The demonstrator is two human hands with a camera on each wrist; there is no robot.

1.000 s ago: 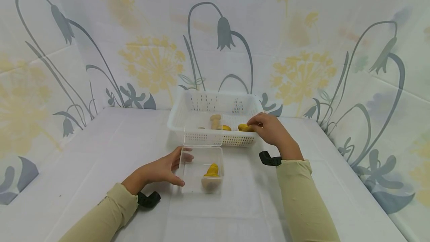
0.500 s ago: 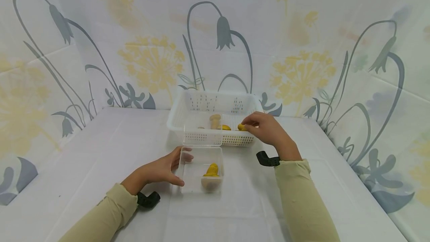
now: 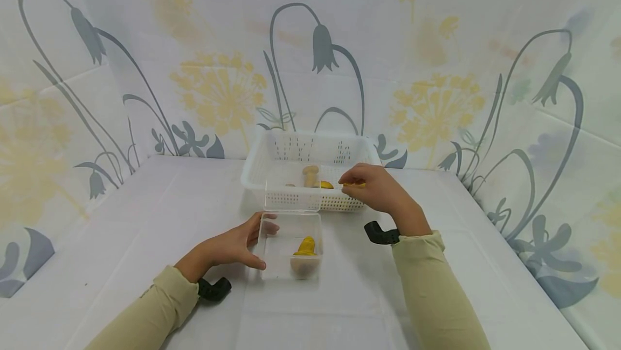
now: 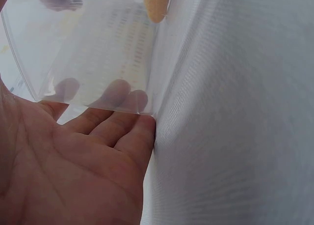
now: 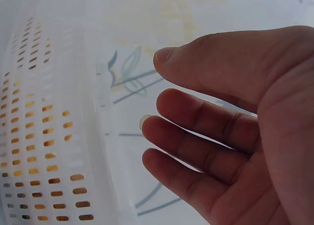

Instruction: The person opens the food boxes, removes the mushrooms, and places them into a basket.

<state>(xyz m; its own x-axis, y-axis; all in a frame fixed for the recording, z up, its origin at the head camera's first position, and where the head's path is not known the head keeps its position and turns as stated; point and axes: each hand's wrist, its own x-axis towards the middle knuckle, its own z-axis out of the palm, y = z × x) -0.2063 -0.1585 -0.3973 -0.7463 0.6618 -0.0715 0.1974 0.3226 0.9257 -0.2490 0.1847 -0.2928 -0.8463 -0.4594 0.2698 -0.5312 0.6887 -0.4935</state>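
Observation:
My left hand [image 3: 233, 245] holds the left side of a clear plastic box [image 3: 278, 269], thumb near the front corner and fingers farther back; their tips show through the wall in the left wrist view. Inside the box lies a pointed yellow piece [image 3: 305, 245], its lower part blurred behind the front wall. My right hand [image 3: 375, 188] hovers over the front right of a white perforated basket [image 3: 342, 203]. Beneath its fingers a yellow piece [image 3: 360, 184] partly shows. In the right wrist view the thumb and fingers [image 5: 176, 107] stand apart with nothing between them.
Within the basket are a tan mushroom-shaped piece [image 3: 310, 175] and another yellow piece [image 3: 326, 184]. The box's raised clear lid [image 3: 292, 199] stands before the basket's front. A white cloth [image 3: 194, 193] covers the table, and a flower-printed curtain [image 3: 218, 42] hangs behind.
My right hand has shifted left over the basket, so its fingers now pass beyond the yellow piece at the right, covering part of it. The left hand and box have stayed put.

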